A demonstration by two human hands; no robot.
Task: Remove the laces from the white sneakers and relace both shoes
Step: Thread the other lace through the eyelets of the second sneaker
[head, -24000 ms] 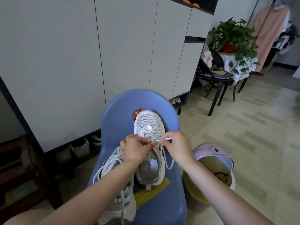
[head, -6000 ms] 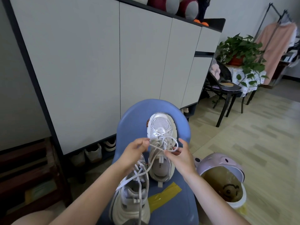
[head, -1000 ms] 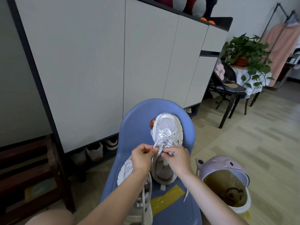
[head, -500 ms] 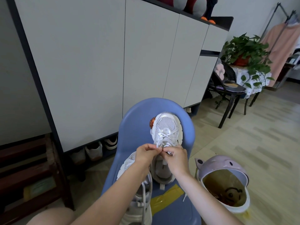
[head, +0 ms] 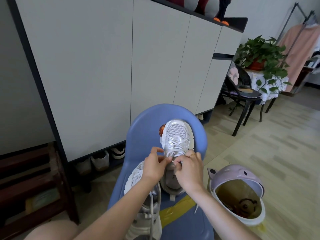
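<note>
Beyond the hands [head: 173,168], the sneaker [head: 177,135] is white with a silvery mesh toe and white laces [head: 175,148]; its insole below them is grey. The second sneaker [head: 143,205], under the left wrist, is white and grey. Both lie on a blue chair [head: 147,129] crossed by yellow tape [head: 173,212]. Right of the hands stands a lilac bin [head: 230,174] with a yellow liner.

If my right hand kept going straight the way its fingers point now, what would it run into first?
The right hand points up and left, toward the left hand. It would likely first meet the left hand's fingers over the far sneaker; depth is unclear.
</note>
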